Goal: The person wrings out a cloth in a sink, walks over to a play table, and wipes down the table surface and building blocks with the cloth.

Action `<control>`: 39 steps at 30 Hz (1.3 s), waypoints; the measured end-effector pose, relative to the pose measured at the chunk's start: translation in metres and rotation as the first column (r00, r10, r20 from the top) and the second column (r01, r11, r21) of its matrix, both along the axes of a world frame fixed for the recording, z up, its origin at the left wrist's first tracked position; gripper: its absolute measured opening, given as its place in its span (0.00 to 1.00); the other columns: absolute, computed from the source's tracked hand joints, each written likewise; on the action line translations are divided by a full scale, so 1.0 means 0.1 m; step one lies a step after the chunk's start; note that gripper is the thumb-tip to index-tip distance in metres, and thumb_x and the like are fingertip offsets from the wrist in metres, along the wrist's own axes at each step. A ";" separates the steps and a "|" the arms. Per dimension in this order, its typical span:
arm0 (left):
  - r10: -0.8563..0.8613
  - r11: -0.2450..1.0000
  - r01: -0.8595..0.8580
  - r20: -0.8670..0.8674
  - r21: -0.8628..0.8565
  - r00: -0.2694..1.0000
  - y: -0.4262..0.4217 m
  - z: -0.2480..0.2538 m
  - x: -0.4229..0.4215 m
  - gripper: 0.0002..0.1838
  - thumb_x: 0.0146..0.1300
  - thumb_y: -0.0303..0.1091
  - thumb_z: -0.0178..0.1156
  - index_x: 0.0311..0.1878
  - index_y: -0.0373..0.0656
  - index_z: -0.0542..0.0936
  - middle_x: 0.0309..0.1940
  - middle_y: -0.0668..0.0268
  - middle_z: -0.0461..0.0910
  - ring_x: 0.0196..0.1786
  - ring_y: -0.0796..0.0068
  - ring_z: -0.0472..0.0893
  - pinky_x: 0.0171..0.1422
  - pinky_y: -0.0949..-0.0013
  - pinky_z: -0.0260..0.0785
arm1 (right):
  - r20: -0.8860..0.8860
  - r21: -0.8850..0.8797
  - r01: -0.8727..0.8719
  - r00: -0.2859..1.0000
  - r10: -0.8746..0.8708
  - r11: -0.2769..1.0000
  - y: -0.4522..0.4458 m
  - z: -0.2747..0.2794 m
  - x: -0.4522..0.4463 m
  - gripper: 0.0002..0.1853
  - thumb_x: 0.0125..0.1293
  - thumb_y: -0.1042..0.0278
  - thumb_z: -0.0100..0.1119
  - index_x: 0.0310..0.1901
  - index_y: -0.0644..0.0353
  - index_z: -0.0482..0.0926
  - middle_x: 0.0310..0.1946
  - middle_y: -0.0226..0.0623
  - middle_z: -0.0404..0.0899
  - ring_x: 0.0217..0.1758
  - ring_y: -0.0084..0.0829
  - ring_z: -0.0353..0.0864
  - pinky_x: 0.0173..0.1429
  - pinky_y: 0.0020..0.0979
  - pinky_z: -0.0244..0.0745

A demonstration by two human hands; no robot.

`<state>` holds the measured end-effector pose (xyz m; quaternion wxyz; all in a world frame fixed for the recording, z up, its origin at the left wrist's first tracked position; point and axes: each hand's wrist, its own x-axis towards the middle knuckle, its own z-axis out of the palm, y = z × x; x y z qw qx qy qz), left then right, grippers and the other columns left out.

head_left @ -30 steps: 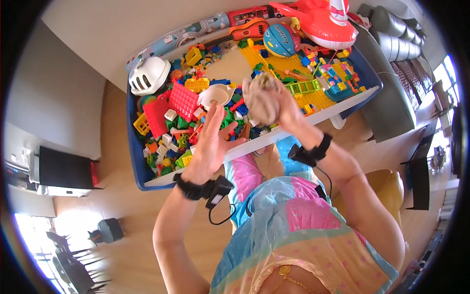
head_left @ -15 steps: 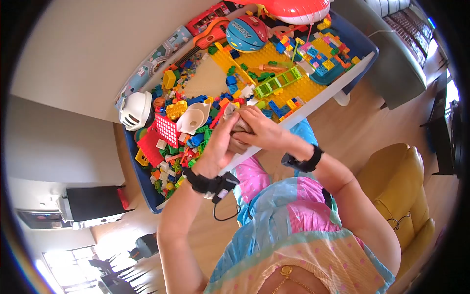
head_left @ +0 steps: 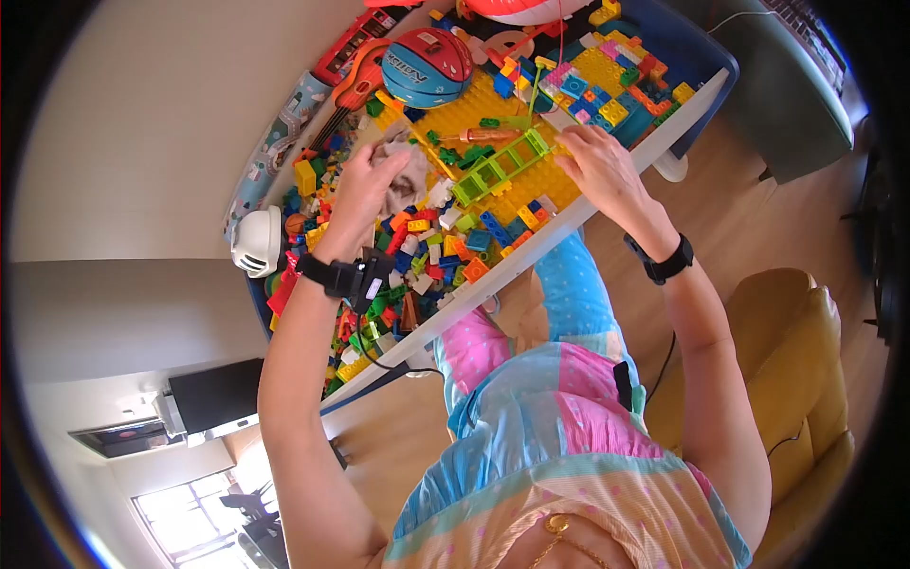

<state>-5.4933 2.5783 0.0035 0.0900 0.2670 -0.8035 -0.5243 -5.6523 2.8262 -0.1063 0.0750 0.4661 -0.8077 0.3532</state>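
Observation:
My left hand is closed on a crumpled greyish cloth, which hangs over the bricks at the middle left of the tub. Over the front right edge of the tub, my right hand has its fingers apart and holds nothing that shows. Its fingertips are near a light green ladder piece lying on the yellow baseplate. An orange-handled tool lies just behind the ladder. Loose coloured bricks lie below the cloth.
The blue tub has a white front rim. A blue and red ball, a toy guitar and a white helmet stand along its far and left sides. A brick-covered teal base is at right. A yellow chair stands beside me.
My hands were together on the cloth and have parted. The left has moved forward and left with the cloth, the right to the right. The view has turned.

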 end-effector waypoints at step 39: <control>0.167 0.899 -0.184 -0.077 -0.397 0.983 -0.08 0.11 1.98 0.25 0.55 0.35 0.64 0.55 0.35 0.73 0.46 0.58 0.77 0.47 0.71 0.78 0.52 0.71 0.69 | -0.083 0.502 -0.387 0.868 0.489 0.773 -1.31 -0.01 -0.15 0.21 0.51 0.80 0.54 0.50 0.61 0.71 0.45 0.39 0.76 0.51 0.41 0.76 0.50 0.39 0.73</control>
